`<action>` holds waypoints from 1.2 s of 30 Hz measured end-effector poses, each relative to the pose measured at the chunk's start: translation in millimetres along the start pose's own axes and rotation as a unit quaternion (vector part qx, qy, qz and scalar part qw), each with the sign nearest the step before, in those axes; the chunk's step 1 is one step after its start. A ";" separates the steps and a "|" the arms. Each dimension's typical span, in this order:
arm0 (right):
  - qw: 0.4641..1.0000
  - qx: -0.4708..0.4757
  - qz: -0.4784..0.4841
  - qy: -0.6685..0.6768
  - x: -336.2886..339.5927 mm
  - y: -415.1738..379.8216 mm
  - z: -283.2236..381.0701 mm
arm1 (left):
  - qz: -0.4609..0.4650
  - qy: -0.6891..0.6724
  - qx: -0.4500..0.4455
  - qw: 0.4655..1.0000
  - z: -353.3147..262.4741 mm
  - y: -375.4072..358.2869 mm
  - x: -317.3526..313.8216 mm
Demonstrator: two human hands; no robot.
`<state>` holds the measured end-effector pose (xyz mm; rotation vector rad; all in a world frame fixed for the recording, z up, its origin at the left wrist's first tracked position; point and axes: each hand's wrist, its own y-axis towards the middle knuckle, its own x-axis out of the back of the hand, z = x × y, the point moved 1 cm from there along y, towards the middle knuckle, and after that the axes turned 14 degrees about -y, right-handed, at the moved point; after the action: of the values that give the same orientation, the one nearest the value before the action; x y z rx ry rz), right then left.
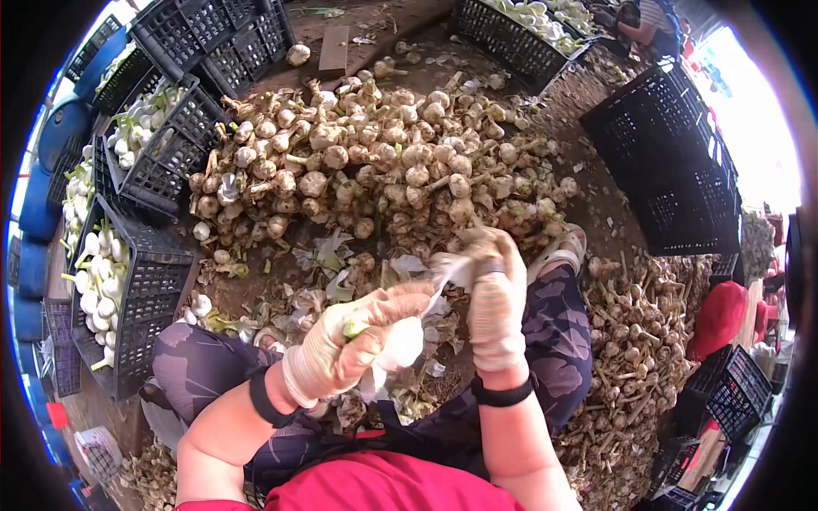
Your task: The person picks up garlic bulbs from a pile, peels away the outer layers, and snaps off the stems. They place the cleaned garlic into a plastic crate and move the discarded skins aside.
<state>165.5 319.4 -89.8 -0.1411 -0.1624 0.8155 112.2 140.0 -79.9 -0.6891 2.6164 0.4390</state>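
My left hand (345, 349), in a whitish glove with bare-looking fingertips, is closed round a garlic bulb (400, 342) whose white, peeled side faces right. A short green stem end pokes out between the fingers. Just to the right, my right hand (490, 289), gloved too, has its fingers pinched on a pale strip of skin (445, 271) that stretches towards the bulb; the fingertips are blurred. Below and around both hands lie loose papery skins (328, 289). Beyond them spreads a large heap of unpeeled garlic bulbs (341, 162) with stems.
Black crates of white peeled garlic (104, 289) stand at the left, beside blue barrels (64, 136). A large black crate (673, 162) is tilted at the right, above more unpeeled garlic (635, 358). Another person (652, 30) sits at the top right.
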 end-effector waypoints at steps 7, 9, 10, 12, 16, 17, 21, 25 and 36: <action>0.949 0.161 0.217 -0.161 -22.6 -27.9 -10.0 | -0.250 -0.106 0.007 0.962 -14.8 -1.6 17.2; 0.949 0.198 0.199 -0.142 -30.9 -38.7 1.1 | -0.259 -0.136 -0.036 0.955 -12.0 -1.7 13.3; 0.921 0.278 0.161 -0.220 -38.8 -43.0 4.7 | -0.333 -0.129 0.017 0.934 -10.1 -1.2 6.7; 0.907 0.313 0.106 -0.262 -49.7 -48.9 -1.7 | -0.323 -0.151 0.032 0.934 -4.1 -2.5 -5.7; 0.935 0.285 0.093 -0.187 -45.4 -40.8 -9.9 | -0.328 -0.208 -0.038 0.921 32.3 -20.7 -6.2; 0.954 0.249 0.085 -0.144 -43.5 -39.6 -3.5 | -0.327 -0.209 -0.037 0.921 31.1 -19.4 -5.4; 0.980 0.060 0.051 -0.184 -27.2 -24.0 -9.0 | -0.294 -0.437 0.024 0.850 18.2 -11.0 -6.0; 0.960 0.099 0.066 -0.255 -27.2 -12.6 -30.6 | -0.211 -0.282 0.142 0.925 0.3 -9.3 -1.1; 0.807 0.070 0.475 0.344 0.4 -28.6 -12.9 | -0.325 -0.366 -0.034 0.872 -7.7 -5.1 64.5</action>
<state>188.6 299.5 -97.0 -0.3858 0.7266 1.7161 61.1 107.1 -103.2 -1.1031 1.5510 0.4571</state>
